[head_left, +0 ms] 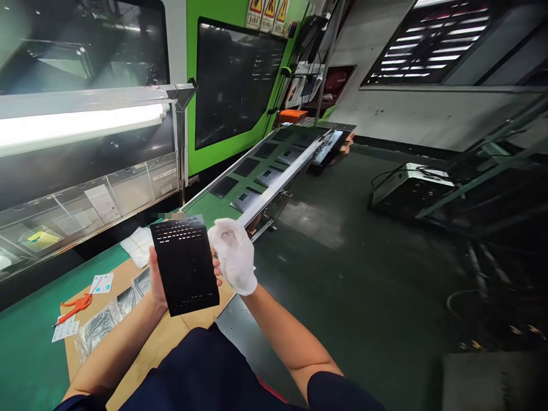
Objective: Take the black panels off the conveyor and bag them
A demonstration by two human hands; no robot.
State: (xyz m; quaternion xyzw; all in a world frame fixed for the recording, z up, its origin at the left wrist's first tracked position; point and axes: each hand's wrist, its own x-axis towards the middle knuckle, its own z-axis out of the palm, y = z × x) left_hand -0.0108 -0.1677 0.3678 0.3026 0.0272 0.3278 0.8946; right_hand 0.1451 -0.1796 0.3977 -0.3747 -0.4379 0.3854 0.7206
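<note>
A flat black panel (186,274) with rows of small slots stands tilted up in front of me. My bare left hand (157,279) is wrapped round it from behind, thumb along its left edge and fingertips showing past its right edge. Beside the panel's upper right edge is my right hand (233,254), in a white glove with the fingers curled in. Whether that hand grips the edge or anything else is hidden.
A green conveyor belt (205,209) carries several dark panels away from me. On the green table (25,308) are brown cardboard (154,342), bagged parts (100,325), an orange air gun (77,306), labels and white cloth. A lit lamp (85,123) hangs at left.
</note>
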